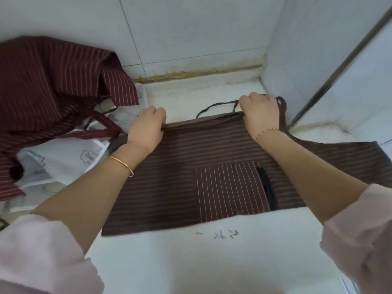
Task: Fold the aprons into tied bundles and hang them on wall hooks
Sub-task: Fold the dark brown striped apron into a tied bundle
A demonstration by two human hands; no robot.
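Pink sleeves [42, 251] fill the near corners, bare forearms reaching away from them across the white tabletop [212, 262], which has a few handwritten marks on it. The brown apron [169, 187] lies flat under and between the forearms, its pocket [229, 187] face up below the right wrist, with a dark slot along the pocket's right side. Part of the cloth trails off beyond the right forearm.

The left hand [146, 126] and right hand [259, 112] are set apart at the apron's far edge. Each has its fingers curled over that edge and pinches it, knuckles up. A thin black tie [214, 107] loops on the tabletop just beyond the hands, one end running under the right hand. Past the left hand a red apron [53, 81] lies in a loose heap on white printed bags [70, 158], against the tiled wall [191, 28]. No hooks are in view.

This looks like the first fold of the brown apron: the far edge is gripped at two points but not yet brought over. The next move likely calls for lifting both corners together, drawing them toward the body evenly so the stripes stay square, and keeping the tie free of the fold so it is there for binding the bundle. The red apron seems untouched so far
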